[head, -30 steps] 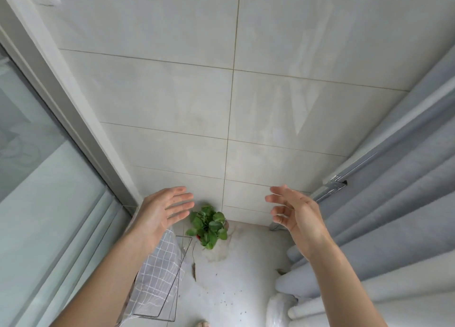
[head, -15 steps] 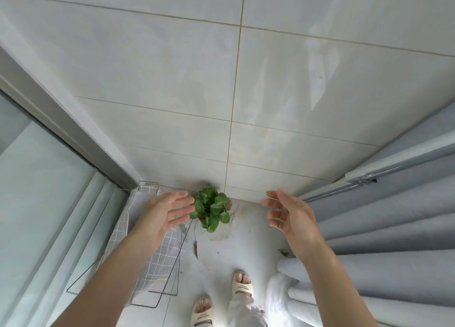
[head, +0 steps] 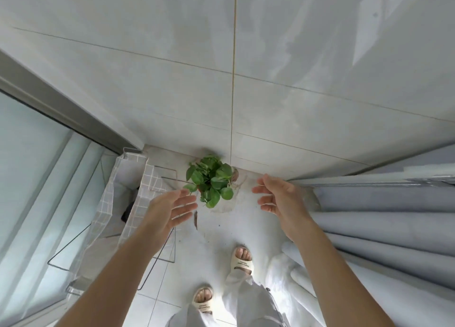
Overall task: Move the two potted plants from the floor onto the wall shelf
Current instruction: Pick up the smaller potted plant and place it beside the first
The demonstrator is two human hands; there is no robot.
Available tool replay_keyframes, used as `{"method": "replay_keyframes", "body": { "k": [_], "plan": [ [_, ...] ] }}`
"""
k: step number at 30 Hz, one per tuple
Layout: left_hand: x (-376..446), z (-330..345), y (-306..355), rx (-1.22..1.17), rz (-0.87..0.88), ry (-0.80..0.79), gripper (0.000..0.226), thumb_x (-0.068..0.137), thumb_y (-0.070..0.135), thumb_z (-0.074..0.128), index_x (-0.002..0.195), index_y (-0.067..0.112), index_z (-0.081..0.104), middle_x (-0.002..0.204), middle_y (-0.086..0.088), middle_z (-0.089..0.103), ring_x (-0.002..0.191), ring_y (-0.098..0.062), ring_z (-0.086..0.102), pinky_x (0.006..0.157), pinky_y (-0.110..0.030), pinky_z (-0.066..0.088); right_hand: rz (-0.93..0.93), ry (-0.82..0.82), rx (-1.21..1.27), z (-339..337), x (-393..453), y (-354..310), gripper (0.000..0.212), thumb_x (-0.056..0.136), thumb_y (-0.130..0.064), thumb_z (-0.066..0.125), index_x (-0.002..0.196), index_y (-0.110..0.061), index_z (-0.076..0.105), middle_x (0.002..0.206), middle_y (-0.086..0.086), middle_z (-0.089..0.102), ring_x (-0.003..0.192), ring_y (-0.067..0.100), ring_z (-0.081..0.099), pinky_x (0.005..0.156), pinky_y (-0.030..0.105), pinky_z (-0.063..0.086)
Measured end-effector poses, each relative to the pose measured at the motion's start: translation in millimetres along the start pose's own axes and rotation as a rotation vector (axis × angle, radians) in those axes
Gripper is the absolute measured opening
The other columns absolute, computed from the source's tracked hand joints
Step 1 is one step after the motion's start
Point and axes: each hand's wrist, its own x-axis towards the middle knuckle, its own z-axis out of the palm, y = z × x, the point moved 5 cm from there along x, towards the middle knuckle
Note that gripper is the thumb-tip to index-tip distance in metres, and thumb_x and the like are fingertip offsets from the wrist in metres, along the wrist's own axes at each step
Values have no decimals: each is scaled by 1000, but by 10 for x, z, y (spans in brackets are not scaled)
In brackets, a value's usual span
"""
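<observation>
Pale floor tiles [head: 221, 230] meet a grey tiled wall [head: 172, 93] at the far edge of the view, and tucked right against that corner sits a potted plant [head: 211, 180], leafy and green, its pot mostly hidden under the foliage. Only one plant shows from here. Both arms are stretched out over it. The left hand [head: 170, 209] hangs at about seven o'clock from the plant, palm turned inward, fingers [head: 186, 198] spread and empty, their tips just beside the lowest leaves but not closed on anything. The right hand [head: 280, 196] sits at about three o'clock from the plant, well clear of the leaves, fingers loosely curled and apart, also holding nothing. So the plant lies between the two hands and a little beyond them, toward twelve o'clock, resting on the floor. A wire-framed basket with checked fabric [head: 118, 203] stands at nine o'clock from the plant, beside a glass sliding door [head: 37, 179]. Grey curtain folds [head: 381, 216] fill the right side. Two feet in pale sandals [head: 242, 260] stand at six o'clock.
</observation>
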Motion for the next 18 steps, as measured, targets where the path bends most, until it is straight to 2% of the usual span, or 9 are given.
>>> {"method": "replay_keyframes", "body": {
  "k": [5, 10, 18],
  "plan": [
    [512, 79, -501, 22, -54, -24, 30, 99, 23, 47, 116, 7, 64, 107, -9, 77, 98, -24, 74, 84, -39, 56, 44, 17, -45, -21, 499, 487, 29, 94, -36, 62, 98, -10, 73, 91, 6, 78, 61, 14, 64, 60, 28, 53],
    [1015, -41, -1060, -13, -100, 13, 27, 99, 21, 48, 114, 8, 66, 104, -7, 78, 95, -22, 75, 79, -36, 56, 73, 10, -85, 56, 942, 1096, 28, 93, -36, 63, 98, -10, 72, 91, 6, 78, 63, 15, 64, 61, 29, 51],
    [1902, -157, -2048, -79, -146, 66, 26, 101, 19, 48, 117, 5, 64, 110, -12, 75, 99, -25, 73, 82, -36, 57, 81, 31, -147, 78, 1723, 2114, 26, 92, -37, 64, 98, -13, 73, 89, 2, 78, 62, 14, 65, 59, 27, 52]
  ]
}}
